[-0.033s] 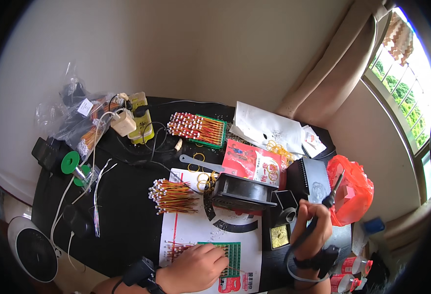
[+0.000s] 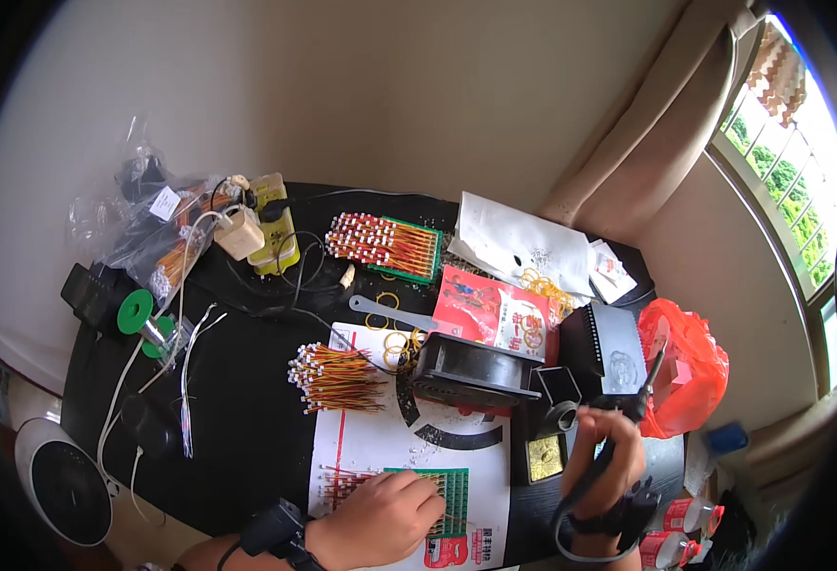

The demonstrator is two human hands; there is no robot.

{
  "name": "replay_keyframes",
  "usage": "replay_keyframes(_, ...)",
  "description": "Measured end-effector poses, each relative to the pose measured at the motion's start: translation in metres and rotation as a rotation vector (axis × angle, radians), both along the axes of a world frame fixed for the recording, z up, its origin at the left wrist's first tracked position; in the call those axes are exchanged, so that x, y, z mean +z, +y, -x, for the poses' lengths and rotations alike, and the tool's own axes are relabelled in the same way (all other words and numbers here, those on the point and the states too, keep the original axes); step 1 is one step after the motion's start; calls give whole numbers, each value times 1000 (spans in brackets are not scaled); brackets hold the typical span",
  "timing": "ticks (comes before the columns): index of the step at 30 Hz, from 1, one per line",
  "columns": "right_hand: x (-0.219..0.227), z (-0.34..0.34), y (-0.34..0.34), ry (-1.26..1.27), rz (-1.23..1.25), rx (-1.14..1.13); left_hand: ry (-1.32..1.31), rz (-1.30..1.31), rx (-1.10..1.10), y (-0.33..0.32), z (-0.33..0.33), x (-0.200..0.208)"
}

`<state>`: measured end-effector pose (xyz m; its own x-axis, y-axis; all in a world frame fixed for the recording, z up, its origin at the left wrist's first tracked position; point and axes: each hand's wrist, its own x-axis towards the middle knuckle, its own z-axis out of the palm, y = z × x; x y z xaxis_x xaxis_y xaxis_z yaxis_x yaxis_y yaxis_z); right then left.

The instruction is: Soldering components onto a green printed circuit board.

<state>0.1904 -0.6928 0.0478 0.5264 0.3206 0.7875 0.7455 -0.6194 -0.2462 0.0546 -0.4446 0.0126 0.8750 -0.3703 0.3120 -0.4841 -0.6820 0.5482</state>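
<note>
My left hand lies on a green circuit board at the near edge of the table, its fingers bent and pressed together. Whatever sits under those fingertips is hidden. Thin red wires with small white connectors stick out to the left of that hand from the board. On the right, my right hand is closed round a soldering iron. The iron's tip points up and away, over the red plastic bag, and its dark cable loops down beside my wrist.
A black iron stand with a yellow cleaning pad is left of my right hand. Beyond the board are a black fan-like box, a wire bundle and a second wired board. A red bag hangs at the right edge.
My right hand has shifted slightly lower, and the soldering iron has tilted a little more upright. My left hand stays on the board.
</note>
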Motion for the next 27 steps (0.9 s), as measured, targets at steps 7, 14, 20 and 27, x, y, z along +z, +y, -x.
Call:
replay_keyframes(7, -17, 72, -26, 296, -7, 252, 35, 195, 160, -2, -7, -3)
replay_keyframes(14, -26, 84, -15, 487, -145, 380, 612, 699, 304, 0, 6, 18)
replay_keyframes(20, -50, 93, 12, 681, -55, 389, 1055, 1243, 342, -6, 10, 11)
replay_keyframes(27, -67, 92, 14, 688, -56, 545, 1064, 1326, 347, -3, 6, 15)
